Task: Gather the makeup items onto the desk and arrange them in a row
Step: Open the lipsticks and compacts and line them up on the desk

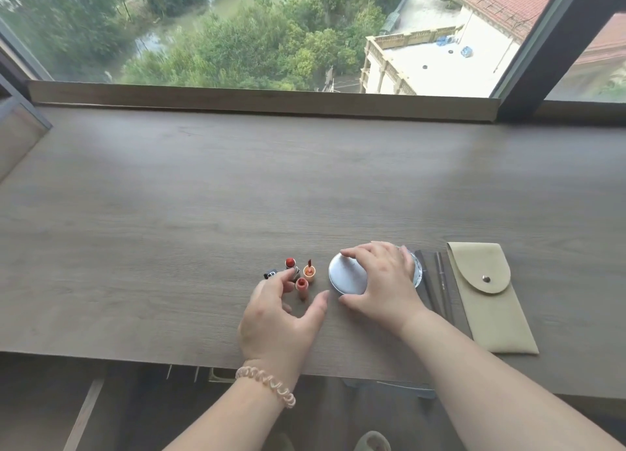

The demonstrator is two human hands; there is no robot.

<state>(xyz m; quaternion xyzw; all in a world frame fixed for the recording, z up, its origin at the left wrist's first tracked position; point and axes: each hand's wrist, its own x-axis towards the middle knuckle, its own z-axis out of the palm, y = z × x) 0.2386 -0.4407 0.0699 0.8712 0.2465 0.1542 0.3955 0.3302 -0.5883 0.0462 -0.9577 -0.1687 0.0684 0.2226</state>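
On the wooden desk (203,196) near its front edge stand a red lipstick (290,263), an orange tube with a dark applicator (309,271) and a coral-capped tube (301,286). A small dark cap (270,275) lies left of them. My left hand (281,318) curves around these, fingers apart, index finger touching the lipstick base. My right hand (382,281) rests on a round silver compact (347,276), fingers spread over its edges. A clear round piece (417,269) shows behind that hand.
Two dark pencils (440,281) lie right of the compact, beside a beige snap pouch (487,294). A window sill runs along the desk's far edge. A dark frame stands at the far left. Below the front edge are a chair and floor.
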